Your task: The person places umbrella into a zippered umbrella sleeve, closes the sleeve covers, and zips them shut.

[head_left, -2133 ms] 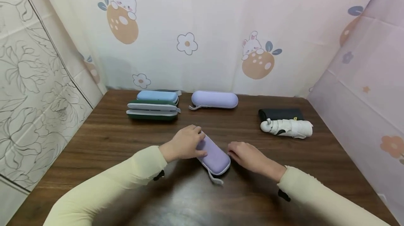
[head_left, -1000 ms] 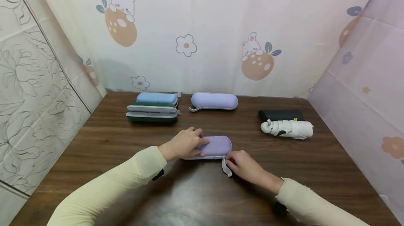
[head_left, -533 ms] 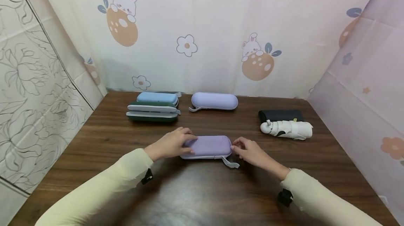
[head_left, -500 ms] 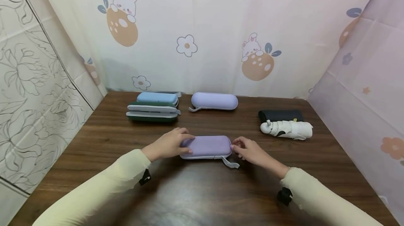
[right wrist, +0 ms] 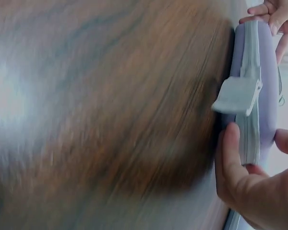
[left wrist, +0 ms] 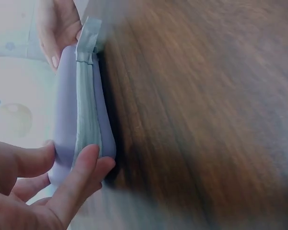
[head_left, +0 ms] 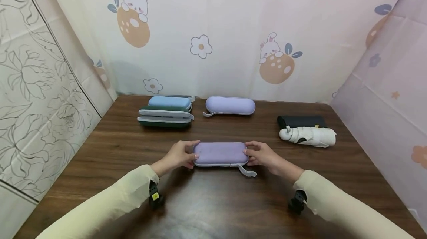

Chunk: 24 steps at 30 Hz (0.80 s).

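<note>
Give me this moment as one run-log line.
left hand grips near case at left end | right hand grips its right end | strap unheld | green case behind, untouched

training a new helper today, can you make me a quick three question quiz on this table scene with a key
1. Choose: what do the left hand and right hand both grip? a) black pouch b) front purple case c) white roll
2. True or false: the green case lies nearer the person than the blue case.
3. Fill in: the front purple case's grey strap lies nearer the ____ hand.

Key: 1 b; 2 true; 3 right
</note>
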### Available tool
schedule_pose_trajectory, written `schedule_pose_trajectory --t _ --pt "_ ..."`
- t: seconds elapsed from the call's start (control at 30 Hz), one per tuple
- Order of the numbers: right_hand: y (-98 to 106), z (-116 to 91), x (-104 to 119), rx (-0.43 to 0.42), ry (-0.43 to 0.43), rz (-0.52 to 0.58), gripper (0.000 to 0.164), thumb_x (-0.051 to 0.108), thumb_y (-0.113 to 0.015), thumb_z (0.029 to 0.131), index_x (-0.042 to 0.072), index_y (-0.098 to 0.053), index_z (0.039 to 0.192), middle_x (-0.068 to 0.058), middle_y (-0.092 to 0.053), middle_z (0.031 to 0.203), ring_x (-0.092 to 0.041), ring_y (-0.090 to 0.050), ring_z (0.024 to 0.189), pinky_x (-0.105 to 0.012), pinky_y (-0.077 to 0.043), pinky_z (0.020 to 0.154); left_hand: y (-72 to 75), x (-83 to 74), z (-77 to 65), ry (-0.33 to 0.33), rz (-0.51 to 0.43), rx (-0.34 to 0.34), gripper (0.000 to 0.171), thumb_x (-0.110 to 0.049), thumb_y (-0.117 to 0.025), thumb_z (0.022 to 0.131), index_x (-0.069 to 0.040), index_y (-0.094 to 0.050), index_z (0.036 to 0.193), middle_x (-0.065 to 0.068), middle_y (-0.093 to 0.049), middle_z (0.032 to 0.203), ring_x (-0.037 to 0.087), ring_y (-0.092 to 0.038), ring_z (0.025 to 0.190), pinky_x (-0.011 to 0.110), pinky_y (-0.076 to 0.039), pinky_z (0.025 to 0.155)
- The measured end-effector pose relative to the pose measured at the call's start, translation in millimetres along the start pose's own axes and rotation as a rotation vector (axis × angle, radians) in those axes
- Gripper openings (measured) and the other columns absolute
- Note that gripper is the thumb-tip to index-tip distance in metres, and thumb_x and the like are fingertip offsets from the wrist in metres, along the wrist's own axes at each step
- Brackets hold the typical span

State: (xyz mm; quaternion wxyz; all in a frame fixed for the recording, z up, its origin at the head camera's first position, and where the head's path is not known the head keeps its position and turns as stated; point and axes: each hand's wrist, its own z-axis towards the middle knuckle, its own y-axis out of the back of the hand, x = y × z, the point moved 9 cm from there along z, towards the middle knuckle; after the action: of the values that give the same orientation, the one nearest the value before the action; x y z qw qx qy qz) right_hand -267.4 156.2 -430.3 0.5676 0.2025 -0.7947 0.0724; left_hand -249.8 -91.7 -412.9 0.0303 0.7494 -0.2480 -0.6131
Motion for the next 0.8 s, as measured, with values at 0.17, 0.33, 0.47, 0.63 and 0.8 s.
schedule_pose_trajectory --t 0.17,0.33,0.47,0.63,0.8 --pt "6.2 -0.2 0.9 -0.061 -0.022 0.015 0.050 0.007 -0.052 0.096 -0.012 -0.034 0.138 -0.020 -0.055 0.111 -0.018 -0.064 0.078 -0.035 -0.054 0.075 -2.7 -5.2 10.3 -0.002 -0.010 -0.002 0.054 0.006 -0.065 0.086 -0.001 -0.050 0.138 0.022 -0.061 0.099 0.027 -0.066 0.063 0.037 -0.056 0.059" --pt "20.3 4.6 12.1 -0.115 -0.044 0.030 0.050 0.008 -0.053 0.096 -0.009 -0.035 0.140 -0.018 -0.055 0.110 -0.017 -0.063 0.077 -0.035 -0.053 0.077 1.9 -17.4 27.6 0.012 -0.015 -0.012 0.054 0.006 -0.065 0.086 -0.003 -0.051 0.137 0.027 -0.057 0.116 0.031 -0.068 0.068 0.038 -0.056 0.061" --pt "35.7 13.3 28.1 -0.140 -0.041 0.055 0.052 0.008 -0.053 0.096 -0.009 -0.034 0.141 -0.015 -0.057 0.105 -0.016 -0.063 0.076 -0.034 -0.054 0.077 8.0 -35.4 45.1 0.024 -0.004 -0.017 0.055 0.005 -0.066 0.086 -0.007 -0.051 0.138 0.027 -0.053 0.125 0.033 -0.068 0.074 0.043 -0.055 0.069" --pt "55.1 25.5 46.4 -0.164 -0.031 0.023 0.053 0.010 -0.052 0.097 -0.008 -0.033 0.143 -0.021 -0.055 0.115 -0.015 -0.063 0.080 -0.036 -0.052 0.082 12.0 -59.2 66.4 -0.002 -0.013 -0.009 0.056 0.004 -0.064 0.088 -0.006 -0.048 0.140 0.027 -0.052 0.128 0.028 -0.068 0.077 0.045 -0.054 0.075" --pt "68.7 38.4 54.0 -0.178 -0.046 -0.008 0.053 0.012 -0.049 0.099 -0.006 -0.031 0.145 -0.028 -0.043 0.134 -0.021 -0.061 0.092 -0.040 -0.048 0.090 13.1 -72.5 87.5 -0.027 -0.009 0.003 0.054 0.005 -0.063 0.088 -0.003 -0.048 0.139 0.026 -0.056 0.120 0.026 -0.066 0.077 0.045 -0.054 0.076"
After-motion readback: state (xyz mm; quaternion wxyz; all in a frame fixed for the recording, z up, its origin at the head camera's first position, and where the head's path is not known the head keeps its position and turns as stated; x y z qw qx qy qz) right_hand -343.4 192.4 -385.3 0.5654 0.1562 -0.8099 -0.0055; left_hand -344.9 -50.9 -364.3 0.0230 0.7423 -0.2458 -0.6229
